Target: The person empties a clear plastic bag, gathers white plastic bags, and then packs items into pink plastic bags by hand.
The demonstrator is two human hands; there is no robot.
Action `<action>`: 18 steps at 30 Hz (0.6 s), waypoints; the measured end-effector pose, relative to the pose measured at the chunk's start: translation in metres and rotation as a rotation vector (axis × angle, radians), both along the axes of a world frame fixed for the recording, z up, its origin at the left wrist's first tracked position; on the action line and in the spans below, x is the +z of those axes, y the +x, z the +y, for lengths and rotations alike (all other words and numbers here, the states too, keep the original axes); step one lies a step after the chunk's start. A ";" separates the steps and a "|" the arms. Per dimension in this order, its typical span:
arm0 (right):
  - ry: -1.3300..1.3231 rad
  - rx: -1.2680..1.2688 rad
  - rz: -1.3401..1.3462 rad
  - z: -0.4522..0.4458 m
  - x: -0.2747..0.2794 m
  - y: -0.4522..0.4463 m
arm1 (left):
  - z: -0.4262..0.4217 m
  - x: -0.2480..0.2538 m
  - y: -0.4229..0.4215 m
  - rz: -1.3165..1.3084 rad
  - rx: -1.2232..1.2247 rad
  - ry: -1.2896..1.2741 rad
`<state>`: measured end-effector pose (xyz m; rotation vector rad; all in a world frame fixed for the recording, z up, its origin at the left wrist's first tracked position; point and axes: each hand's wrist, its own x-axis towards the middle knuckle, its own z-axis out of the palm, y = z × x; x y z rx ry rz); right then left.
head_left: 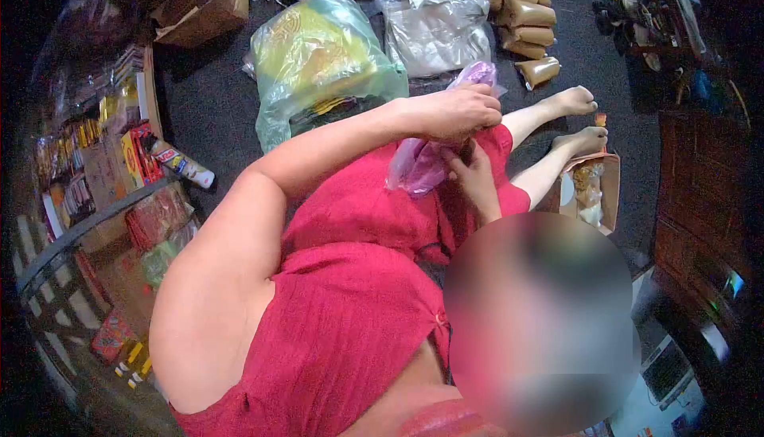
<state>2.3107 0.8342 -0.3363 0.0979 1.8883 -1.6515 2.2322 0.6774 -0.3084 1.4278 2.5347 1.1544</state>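
A thin purple plastic bag [417,165] is held over the lap of a red dress. My left hand [461,111] closes in a fist around its gathered upper part, and a purple end sticks out beyond the knuckles. Just below, my right hand [475,176] pinches the bag close to the left hand; its fingertips are partly hidden. Beyond the hands, a green translucent bag [318,63] with yellow contents and a stack of clear plastic bags [438,35] lie on the dark floor.
Several filled brown packets [529,13] are piled at the upper right. An open carton [609,190] stands near the feet. A bottle [183,162] lies beside shelves of packets [79,142] on the left. A cardboard box [203,11] sits at the upper left.
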 end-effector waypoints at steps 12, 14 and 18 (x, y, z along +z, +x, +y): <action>0.172 -0.056 0.391 -0.027 -0.015 -0.113 | -0.014 0.008 -0.114 0.265 0.236 -0.135; -0.146 -0.251 0.254 -0.050 -0.003 -0.146 | -0.016 0.026 -0.125 0.309 0.552 -0.110; -0.312 -0.262 0.170 -0.050 -0.031 -0.171 | -0.016 0.022 -0.101 0.148 0.720 0.108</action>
